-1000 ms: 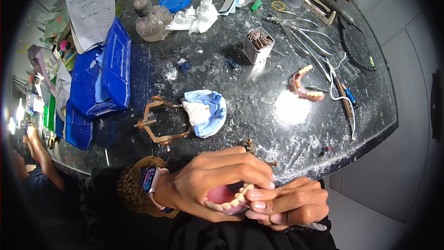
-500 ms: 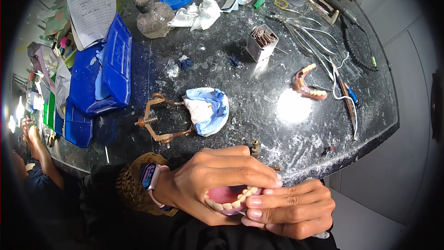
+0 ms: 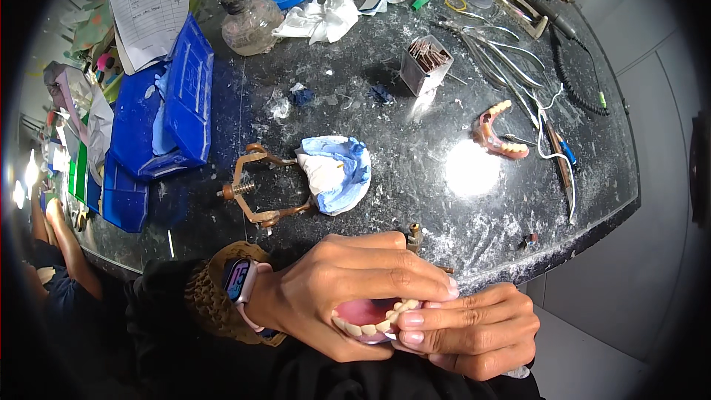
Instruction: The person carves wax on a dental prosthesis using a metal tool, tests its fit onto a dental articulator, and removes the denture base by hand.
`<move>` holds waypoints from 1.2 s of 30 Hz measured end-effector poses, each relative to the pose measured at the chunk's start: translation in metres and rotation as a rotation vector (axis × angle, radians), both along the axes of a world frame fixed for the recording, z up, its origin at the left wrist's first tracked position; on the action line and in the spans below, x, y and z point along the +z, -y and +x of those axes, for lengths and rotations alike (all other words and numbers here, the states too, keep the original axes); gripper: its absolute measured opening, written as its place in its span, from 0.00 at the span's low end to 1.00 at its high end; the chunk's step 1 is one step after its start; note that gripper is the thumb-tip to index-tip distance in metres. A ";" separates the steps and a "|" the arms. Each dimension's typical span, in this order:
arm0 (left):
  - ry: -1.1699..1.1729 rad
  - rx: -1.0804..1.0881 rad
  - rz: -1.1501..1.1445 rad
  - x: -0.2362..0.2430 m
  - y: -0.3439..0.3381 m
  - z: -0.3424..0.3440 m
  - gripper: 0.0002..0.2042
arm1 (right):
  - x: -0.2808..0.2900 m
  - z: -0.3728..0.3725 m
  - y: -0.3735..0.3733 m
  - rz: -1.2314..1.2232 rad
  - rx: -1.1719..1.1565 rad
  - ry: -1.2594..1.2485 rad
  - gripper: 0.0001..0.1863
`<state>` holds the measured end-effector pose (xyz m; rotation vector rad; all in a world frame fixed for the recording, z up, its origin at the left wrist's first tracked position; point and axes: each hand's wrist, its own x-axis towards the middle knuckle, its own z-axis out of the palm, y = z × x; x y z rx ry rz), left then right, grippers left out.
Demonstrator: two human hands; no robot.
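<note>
Close to my body, above the table's front edge, my left hand (image 3: pixel 348 281) wraps round a denture (image 3: pixel 361 327) with a pink base and cream teeth. Its pink inner face and front row of teeth show between thumb and fingers. My right hand (image 3: pixel 470 333) closes on the denture's right end, its fingertips pressed against the teeth there and covering them. A small white edge shows under those fingertips; I cannot make out what it is. Just beyond my left fingers stands a brass-coloured fitting (image 3: pixel 414 237), partly hidden.
A brass articulator (image 3: pixel 241 189) with a blue-and-white cast (image 3: pixel 344 174) lies ahead. Another denture (image 3: pixel 489 133) is at right, near pliers (image 3: pixel 503 59) and a wire-filled box (image 3: pixel 426 67). Blue bins (image 3: pixel 194 104) and a glass burner (image 3: pixel 252 26) stand left. Another person's arm (image 3: pixel 70 244) shows far left.
The view has shifted slightly. My right fingertips have moved a little on the denture's end, and the lower fingers are more tucked in. Both hands still hold it.
</note>
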<state>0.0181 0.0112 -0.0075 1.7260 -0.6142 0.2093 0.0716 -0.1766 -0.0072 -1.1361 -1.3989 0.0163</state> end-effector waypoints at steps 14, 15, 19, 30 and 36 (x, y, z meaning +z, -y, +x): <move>-0.009 -0.031 -0.001 0.001 -0.002 0.000 0.23 | -0.018 -0.022 -0.012 0.167 -0.243 -0.246 0.20; -0.015 -0.028 -0.003 0.000 -0.002 0.000 0.23 | -0.011 -0.023 -0.010 0.111 -0.263 -0.314 0.20; -0.010 -0.024 -0.010 -0.003 -0.003 -0.002 0.21 | 0.006 -0.031 0.001 -0.163 -0.220 -0.509 0.18; -0.100 -0.039 0.048 0.006 -0.005 -0.006 0.25 | 0.005 -0.040 -0.011 -0.094 -0.419 -0.209 0.20; -0.103 -0.019 0.055 0.009 0.000 -0.008 0.25 | 0.034 -0.030 -0.013 -0.056 -0.449 -0.230 0.22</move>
